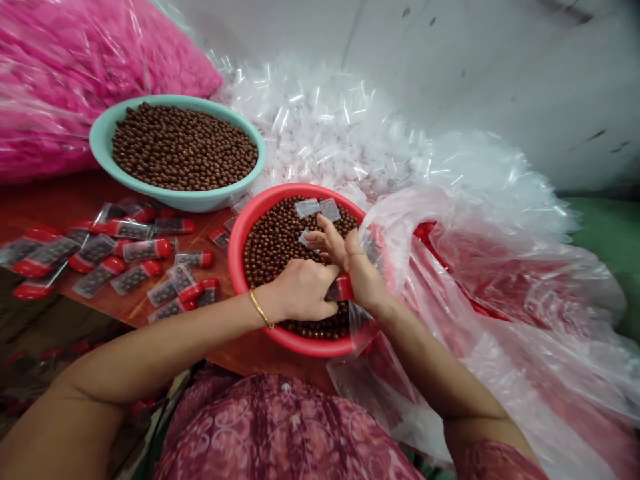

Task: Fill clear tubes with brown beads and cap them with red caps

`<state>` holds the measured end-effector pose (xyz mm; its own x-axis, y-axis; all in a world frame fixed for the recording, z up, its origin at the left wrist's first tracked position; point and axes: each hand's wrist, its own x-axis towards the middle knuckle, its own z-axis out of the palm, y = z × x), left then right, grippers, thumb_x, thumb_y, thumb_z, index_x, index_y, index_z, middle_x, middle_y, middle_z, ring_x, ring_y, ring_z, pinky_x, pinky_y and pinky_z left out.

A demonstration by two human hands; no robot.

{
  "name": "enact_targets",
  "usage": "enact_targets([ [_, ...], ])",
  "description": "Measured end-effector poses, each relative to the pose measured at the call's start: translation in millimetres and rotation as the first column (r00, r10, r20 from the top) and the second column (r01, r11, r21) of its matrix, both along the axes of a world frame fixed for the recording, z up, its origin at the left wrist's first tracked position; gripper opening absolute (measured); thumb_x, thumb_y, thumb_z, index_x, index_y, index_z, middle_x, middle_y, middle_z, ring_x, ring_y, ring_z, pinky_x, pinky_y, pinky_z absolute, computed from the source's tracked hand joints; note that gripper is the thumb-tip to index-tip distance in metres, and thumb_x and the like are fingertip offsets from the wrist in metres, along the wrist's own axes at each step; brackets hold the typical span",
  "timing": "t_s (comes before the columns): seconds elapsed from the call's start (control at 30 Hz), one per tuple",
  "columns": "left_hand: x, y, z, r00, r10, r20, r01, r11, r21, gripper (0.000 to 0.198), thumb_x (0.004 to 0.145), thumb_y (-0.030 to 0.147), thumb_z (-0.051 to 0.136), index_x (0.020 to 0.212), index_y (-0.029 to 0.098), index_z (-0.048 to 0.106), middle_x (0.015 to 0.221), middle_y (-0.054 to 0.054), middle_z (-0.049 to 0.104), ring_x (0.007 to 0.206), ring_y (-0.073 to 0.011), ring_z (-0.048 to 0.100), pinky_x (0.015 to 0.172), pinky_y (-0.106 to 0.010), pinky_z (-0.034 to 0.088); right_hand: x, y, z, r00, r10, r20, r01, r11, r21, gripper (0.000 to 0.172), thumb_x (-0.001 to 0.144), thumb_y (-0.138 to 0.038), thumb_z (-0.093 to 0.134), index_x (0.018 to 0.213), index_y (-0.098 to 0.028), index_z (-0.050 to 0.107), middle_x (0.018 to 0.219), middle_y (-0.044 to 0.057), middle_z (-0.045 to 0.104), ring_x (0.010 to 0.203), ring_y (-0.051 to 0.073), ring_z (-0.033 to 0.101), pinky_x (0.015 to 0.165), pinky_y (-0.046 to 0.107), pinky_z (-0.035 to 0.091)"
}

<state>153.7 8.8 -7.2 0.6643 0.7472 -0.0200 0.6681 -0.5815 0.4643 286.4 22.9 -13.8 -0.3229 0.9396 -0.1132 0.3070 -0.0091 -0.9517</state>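
My left hand [306, 291], with a gold bangle at its wrist, is closed around a small clear plastic case with a red cap [345, 287]. The case lies sideways over the red basin [237, 243], its capped end toward my right hand [361, 268]. That hand has its fingers stretched out and apart, and its palm is against the red cap. Beneath both hands, glossy brown beads [273, 233] fill the basin. Several empty clear cases [307, 208] rest on the beads. My fingers hide part of the held case.
A pale green basin [103, 133] of brown beads stands behind at left, near a bag of pink pieces [100, 67]. Capped, bead-filled cases [145, 250] lie on the red table cover at left. Clear cases [320, 127] are heaped behind; plastic sheeting [480, 267] spreads right.
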Motion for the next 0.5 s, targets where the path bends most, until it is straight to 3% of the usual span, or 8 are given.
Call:
enact_targets([
  [0.17,-2,0,-5.6,0.995,-0.050,-0.088,0.055,0.997,0.062,0.029,0.075,0.031,0.056,0.096,0.012,0.063,0.084,-0.012,0.071,0.078,-0.0272,0.068,0.068,-0.036,0.053,-1,-10,-6.9,0.996,0.003,0.091,-0.020,0.981,0.192,0.084,0.084,-0.074,0.017,0.147,-0.021,0.030,0.144,0.008,0.043,0.132,0.020,0.040,0.115,0.042,0.023],
  [0.33,-3,-8,2.8,0.998,-0.030,0.052,0.021,0.986,0.167,0.015,0.073,0.030,0.057,0.079,0.016,0.061,0.072,-0.005,0.068,0.067,-0.0205,0.064,0.061,-0.028,0.047,-4,-17,12.0,0.998,-0.061,-0.006,0.061,0.981,0.184,0.076,0.091,-0.061,-0.002,0.139,-0.023,0.044,0.130,0.006,0.058,0.116,0.016,0.057,0.096,0.037,0.047],
  [0.43,-39,-27,10.3,0.979,0.052,0.198,-0.096,0.971,0.220,0.006,0.073,0.026,0.055,0.071,0.020,0.056,0.064,0.002,0.063,0.059,-0.0145,0.059,0.058,-0.024,0.042,30,-13,30.4,0.981,-0.195,0.020,0.179,0.932,0.315,0.068,0.093,-0.059,0.012,0.116,-0.021,0.064,0.104,0.006,0.070,0.094,0.017,0.066,0.078,0.033,0.053],
  [0.5,-86,-41,8.0,0.960,0.178,0.215,-0.226,0.949,0.221,0.012,0.078,0.025,0.052,0.067,0.022,0.053,0.060,0.005,0.059,0.057,-0.0123,0.056,0.056,-0.023,0.040,71,-7,37.3,0.896,-0.415,0.159,0.295,0.823,0.486,0.045,0.088,-0.052,0.040,0.097,-0.019,0.070,0.088,0.005,0.072,0.085,0.018,0.066,0.077,0.033,0.051],
])
